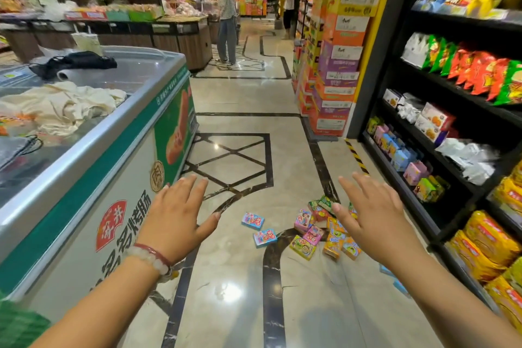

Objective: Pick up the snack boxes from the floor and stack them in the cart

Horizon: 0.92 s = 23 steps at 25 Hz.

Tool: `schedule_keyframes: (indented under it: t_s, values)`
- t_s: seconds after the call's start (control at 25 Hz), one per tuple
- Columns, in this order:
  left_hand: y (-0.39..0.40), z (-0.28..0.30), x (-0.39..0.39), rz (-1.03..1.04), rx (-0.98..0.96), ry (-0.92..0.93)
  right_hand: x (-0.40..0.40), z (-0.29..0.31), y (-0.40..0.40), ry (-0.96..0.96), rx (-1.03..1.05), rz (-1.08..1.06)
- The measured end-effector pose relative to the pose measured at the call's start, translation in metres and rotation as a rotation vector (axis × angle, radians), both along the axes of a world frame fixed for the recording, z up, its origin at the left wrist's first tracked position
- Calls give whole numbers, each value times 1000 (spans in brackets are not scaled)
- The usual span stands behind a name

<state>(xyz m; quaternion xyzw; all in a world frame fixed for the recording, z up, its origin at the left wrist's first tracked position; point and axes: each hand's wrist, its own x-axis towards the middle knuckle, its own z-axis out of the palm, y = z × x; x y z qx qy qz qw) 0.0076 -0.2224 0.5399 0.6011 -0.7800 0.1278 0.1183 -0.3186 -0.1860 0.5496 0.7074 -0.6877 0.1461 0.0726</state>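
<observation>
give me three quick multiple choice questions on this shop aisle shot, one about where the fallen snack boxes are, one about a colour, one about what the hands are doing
1. Where do the snack boxes lie?
A. on the freezer lid
B. on the floor beside the black shelf
C. in a cart

2. What colour are the two boxes lying apart from the pile, nearer the freezer?
A. blue and pink
B. black
C. white

3. What state are the hands in?
A. both clutch boxes
B. one holds a bag
C. both open and empty

Answers:
1 B, the pile sits on the tiles at the foot of the shelf.
2 A, their faces show blue with pink.
3 C, the left hand and right hand have spread fingers and hold nothing.
</observation>
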Motion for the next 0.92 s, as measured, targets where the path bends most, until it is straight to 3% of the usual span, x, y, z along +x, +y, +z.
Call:
schedule_keyframes:
  t_s: [0.48, 0.92]
  values:
    - [-207, -15, 52, -99, 94, 43, 70, -17, -173, -31, 107, -72]
    - [-360, -61, 33, -110, 192, 37, 54, -81, -338, -61, 104, -40]
